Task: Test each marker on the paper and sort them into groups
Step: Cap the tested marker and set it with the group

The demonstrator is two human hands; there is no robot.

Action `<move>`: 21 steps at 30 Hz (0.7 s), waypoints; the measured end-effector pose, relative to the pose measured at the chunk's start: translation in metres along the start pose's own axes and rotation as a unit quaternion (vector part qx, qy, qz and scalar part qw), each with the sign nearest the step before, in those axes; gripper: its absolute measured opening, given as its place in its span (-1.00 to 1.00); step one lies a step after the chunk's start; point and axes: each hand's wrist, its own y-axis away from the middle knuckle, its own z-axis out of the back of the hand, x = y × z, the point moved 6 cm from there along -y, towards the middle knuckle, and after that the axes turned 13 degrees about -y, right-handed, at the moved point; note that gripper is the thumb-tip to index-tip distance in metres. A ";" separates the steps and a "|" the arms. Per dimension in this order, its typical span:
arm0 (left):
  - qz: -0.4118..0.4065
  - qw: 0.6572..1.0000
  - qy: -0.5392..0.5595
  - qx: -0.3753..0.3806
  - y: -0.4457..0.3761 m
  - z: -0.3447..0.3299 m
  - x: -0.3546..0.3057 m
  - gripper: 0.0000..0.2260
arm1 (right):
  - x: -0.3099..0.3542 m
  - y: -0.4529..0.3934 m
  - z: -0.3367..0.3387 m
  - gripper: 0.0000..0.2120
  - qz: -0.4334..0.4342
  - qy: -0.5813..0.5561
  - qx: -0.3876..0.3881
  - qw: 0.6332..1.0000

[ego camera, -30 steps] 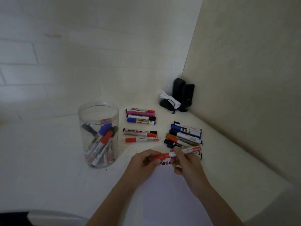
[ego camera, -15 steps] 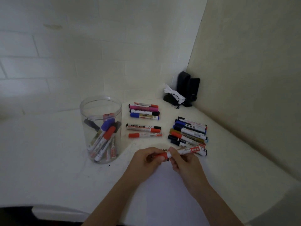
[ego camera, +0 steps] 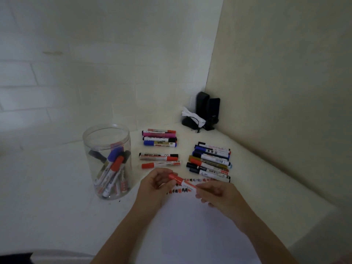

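Note:
A red-capped white marker (ego camera: pixel 182 181) lies slanted between both hands above the white paper (ego camera: pixel 198 225). My left hand (ego camera: pixel 156 184) grips its red cap end, and my right hand (ego camera: pixel 217 195) holds the barrel's other end. Rows of red and black test marks (ego camera: pixel 181 190) run along the paper's top edge. A clear plastic jar (ego camera: pixel 108 161) at the left holds several markers. Sorted markers lie in three groups: a far one (ego camera: pixel 159 137), a middle one (ego camera: pixel 160 160) and a larger right one (ego camera: pixel 209 161).
Two black speakers (ego camera: pixel 207 109) and a black object with white cloth (ego camera: pixel 192 119) stand in the back corner where the walls meet. The white table's edge (ego camera: pixel 57 252) runs along the bottom left.
The marker has tilted, its red cap end now higher at the left. My right hand has slid further right along the barrel and lower. The camera has shifted slightly.

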 end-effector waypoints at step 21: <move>-0.034 0.847 -0.530 -0.034 -0.085 0.014 0.034 -0.77 | 0.009 -0.105 0.065 -0.79 0.137 0.450 -0.231 0.852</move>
